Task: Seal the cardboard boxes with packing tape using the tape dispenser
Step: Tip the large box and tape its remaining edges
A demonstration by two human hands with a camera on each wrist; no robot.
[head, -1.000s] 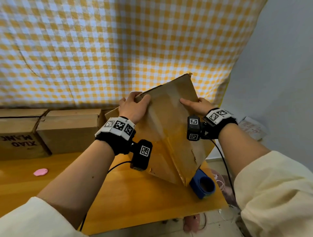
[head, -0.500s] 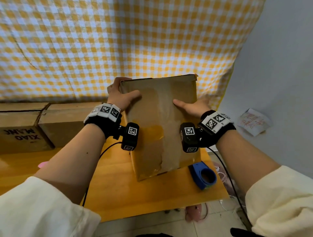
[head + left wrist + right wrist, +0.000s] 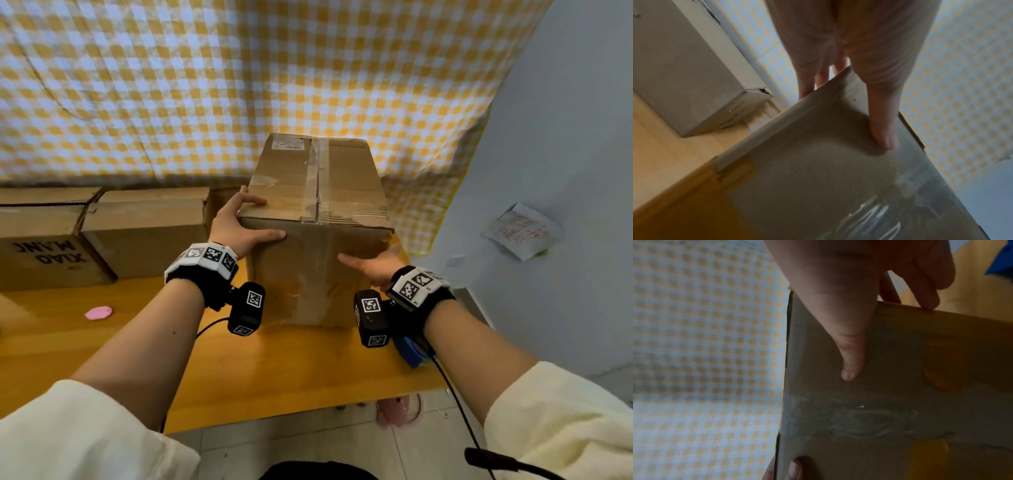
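both hands (image 3: 239, 226) (image 3: 373, 263) at box (image 3: 318, 274) corners

Cream fleece sleeves (image 3: 561, 421) were pushed up both forearms. Each wrist wore a black band (image 3: 202, 274) with white coded tags, a black camera block (image 3: 246, 308) and a thin black cable (image 3: 455, 404).

A taped box (image 3: 317, 236) stands on the table (image 3: 281, 377) mid-frame, hands on its left and right sides. Two more boxes (image 3: 102, 233) sit at left, against the hanging cloth (image 3: 239, 85). The tape dispenser (image 3: 409, 351) (mostly hidden) lies lower right of the box.
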